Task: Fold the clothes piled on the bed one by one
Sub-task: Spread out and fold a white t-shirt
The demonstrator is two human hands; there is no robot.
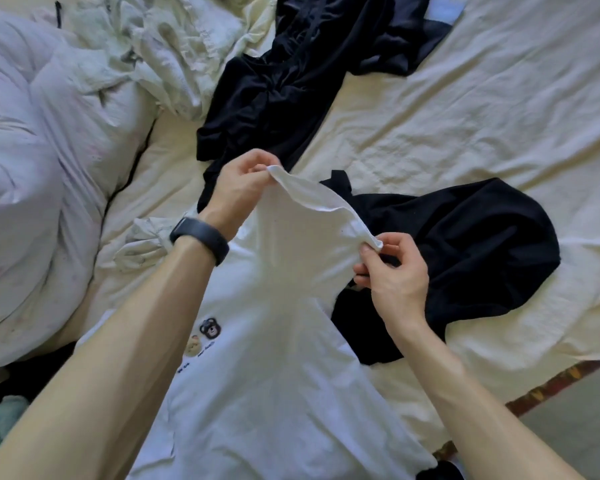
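A pale duvet (32, 168) fills the left of the frame. At centre, the left hand (243, 183) pinches one end of the white T-shirt (284, 375) sleeve hem. Right of centre, the right hand (392, 275) pinches the other end, above a black garment (471, 244) on the sheet.

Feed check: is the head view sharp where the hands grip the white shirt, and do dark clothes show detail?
Head view: soft even light, no glare; white shirt hem sharp between left hand and right hand; black clothes show faint folds only; wide-angle bends the frame edges.
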